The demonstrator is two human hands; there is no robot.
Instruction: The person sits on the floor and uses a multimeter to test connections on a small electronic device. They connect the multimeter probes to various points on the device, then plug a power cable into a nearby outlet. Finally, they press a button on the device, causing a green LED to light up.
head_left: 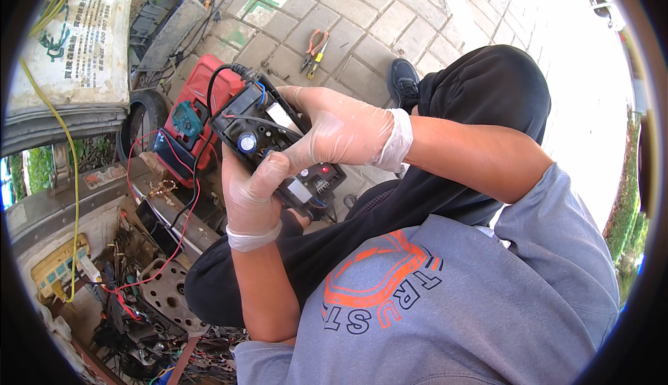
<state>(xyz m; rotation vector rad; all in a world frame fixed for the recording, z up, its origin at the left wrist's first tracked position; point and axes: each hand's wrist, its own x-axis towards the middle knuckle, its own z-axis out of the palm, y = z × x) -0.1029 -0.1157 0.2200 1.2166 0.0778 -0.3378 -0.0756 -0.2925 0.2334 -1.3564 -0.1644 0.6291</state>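
In the head view, an opened black electronic box is held up in front of the chest, left of centre in the scene, above the black-trousered knees. Its inside is exposed: a round blue capacitor, a white component and a small red light near its lower end can be seen. The left hand, in a thin clear glove, is wrapped around the box from below, the fingers curled shut against its near edge and underside. The right hand, gloved likewise, is laid over the box from the right, the fingers bent and closed on its upper side, with the fingertips pressed near the capacitor. The box is thus clamped between both hands.

A black cable is looped from the far end of the box, and thin red wires are trailed down from it to the left. Just behind the box, a red case with a teal part on it is seen lying beside a tyre. Farther off on the grey paving, a pair of pliers with red and yellow handles is lying. At the near left, a yellow power strip and a tangle of wires and metal parts are seen. A black shoe is planted on the paving to the right of the hands.
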